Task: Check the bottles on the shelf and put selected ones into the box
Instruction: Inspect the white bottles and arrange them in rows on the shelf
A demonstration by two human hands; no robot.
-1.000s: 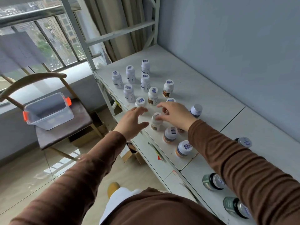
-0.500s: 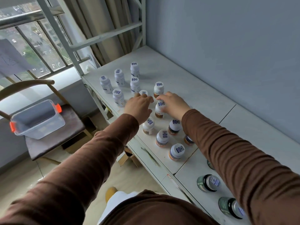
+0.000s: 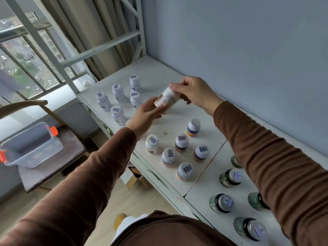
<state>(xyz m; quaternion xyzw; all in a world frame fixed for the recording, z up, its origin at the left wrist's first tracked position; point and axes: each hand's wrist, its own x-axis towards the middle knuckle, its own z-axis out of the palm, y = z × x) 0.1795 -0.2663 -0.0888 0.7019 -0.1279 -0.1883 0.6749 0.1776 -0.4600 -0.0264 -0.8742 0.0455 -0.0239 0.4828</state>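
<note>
A white bottle (image 3: 166,98) with an orange-banded label is tilted on its side above the white shelf (image 3: 177,119). My left hand (image 3: 145,115) grips its base and my right hand (image 3: 193,91) pinches its cap end. Several white bottles with blue labels (image 3: 118,93) stand at the shelf's far left. Several white-capped orange-banded bottles (image 3: 168,157) stand nearer, below my hands. The clear plastic box (image 3: 30,145) with orange latches sits open on a chair at the left.
Several dark green bottles (image 3: 221,203) with silver caps stand on the shelf's near right section. A grey wall runs behind the shelf. Cardboard boxes (image 3: 134,178) lie on the floor under the shelf edge. The chair (image 3: 53,162) stands between window and shelf.
Both hands were resting among the standing bottles; now they have lifted one bottle off the shelf and tilted it sideways between them. The view has shifted closer and to the right.
</note>
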